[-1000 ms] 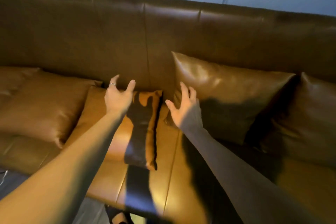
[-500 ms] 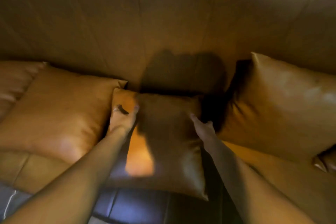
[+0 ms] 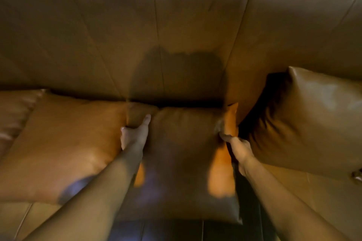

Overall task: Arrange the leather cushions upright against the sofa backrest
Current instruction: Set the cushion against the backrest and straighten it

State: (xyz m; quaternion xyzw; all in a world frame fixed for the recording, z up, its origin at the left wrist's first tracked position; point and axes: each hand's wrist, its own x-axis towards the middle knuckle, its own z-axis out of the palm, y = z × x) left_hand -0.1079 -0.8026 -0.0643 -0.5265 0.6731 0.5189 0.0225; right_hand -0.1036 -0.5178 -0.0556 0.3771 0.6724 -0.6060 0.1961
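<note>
1. We are holding the middle cushion (image 3: 184,162) with both hands, one on each side edge, and we are placing everything else by that cushion.
2. Our left hand (image 3: 135,135) is gripping its upper left corner: the thumb (image 3: 146,120) is lying across the front face, while the other fingers are curling around the edge and out of sight behind it.
3. Our right hand (image 3: 238,147) is closing on its right edge just below the upper right corner; the fingers are wrapping behind the leather, so we cannot tell how far they are reaching.
4. The cushion is lying between our two hands, its top edge close to the base of the backrest (image 3: 176,25), its lower edge toward us over the seat (image 3: 313,201). It is leaning rather than standing upright, and blur keeps us from telling whether it is touching the backrest.
5. To its left, a second cushion (image 3: 64,143) is touching it, overlapping at our left fingers.
6. To its right, a third cushion (image 3: 317,123) is leaning against the backrest, with a dark gap between the two.
</note>
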